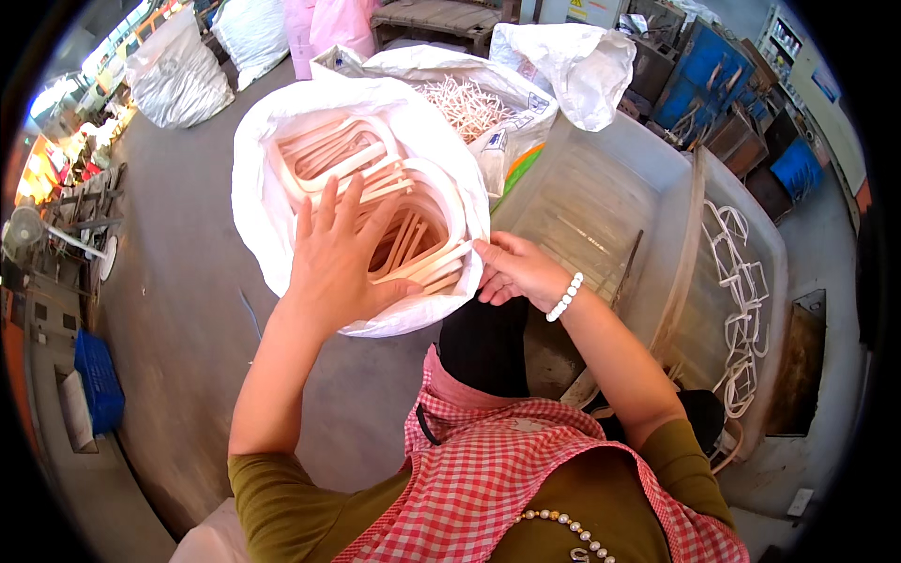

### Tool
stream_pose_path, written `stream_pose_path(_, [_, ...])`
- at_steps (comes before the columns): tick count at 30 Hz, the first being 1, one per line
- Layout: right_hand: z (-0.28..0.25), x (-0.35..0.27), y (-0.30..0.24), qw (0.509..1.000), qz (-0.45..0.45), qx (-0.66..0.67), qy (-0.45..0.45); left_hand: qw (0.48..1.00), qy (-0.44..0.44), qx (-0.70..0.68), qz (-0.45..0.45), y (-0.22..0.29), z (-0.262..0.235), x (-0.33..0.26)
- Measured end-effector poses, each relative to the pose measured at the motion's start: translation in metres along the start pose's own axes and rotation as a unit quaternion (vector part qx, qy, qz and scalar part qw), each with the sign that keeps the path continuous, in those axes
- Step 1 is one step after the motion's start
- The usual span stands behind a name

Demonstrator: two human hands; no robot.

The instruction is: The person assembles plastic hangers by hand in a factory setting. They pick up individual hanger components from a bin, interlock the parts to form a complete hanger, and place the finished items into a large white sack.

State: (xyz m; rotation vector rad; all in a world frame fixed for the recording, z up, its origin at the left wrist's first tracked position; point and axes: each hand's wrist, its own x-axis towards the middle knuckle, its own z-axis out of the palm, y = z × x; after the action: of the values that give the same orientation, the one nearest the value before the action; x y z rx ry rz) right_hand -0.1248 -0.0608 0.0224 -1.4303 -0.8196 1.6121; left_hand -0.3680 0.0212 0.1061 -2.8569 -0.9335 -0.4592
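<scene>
A white woven sack [258, 202] stands in front of me with its mouth wide and its rim rolled outward. Stacked inside are many pale pink, rounded plastic frames [436, 192], nested in loops. My left hand [338, 258] lies over the near left side of the sack, fingers spread, against the frames; its thumb points right across them. My right hand [521, 270], with a white bead bracelet, is at the sack's right edge. Its thumb and curled fingers pinch the rim there; the fingertips are partly hidden.
Behind stands another sack [535, 103] of small pale sticks [465, 108]. To the right is a large translucent tub [601, 174], then a bin holding white looped pieces [741, 291]. Filled white bags [178, 75] stand far left; a blue crate [99, 380] sits left.
</scene>
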Motion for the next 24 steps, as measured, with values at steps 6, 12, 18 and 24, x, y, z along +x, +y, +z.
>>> stream_pose_path(6, [0.006, -0.004, -0.031, 0.973, -0.185, 0.131, 0.036, 0.98, -0.151, 0.126, -0.02, -0.011, 0.035, 0.009])
stream_pose_path(12, [0.027, 0.001, -0.054, 0.965, -0.237, 0.107, 0.04, 0.958, -0.267, 0.082, -0.061, -0.031, 0.031, 0.024])
stream_pose_path(18, [-0.045, -0.029, -0.021, 0.981, -0.167, 0.089, 0.047, 0.967, -0.251, 0.01, -0.053, -0.014, 0.026, 0.029])
stream_pose_path(24, [-0.194, -0.127, 0.035, 0.941, -0.124, 0.111, 0.295, 0.969, 0.083, -0.22, -0.077, 0.028, -0.01, 0.016])
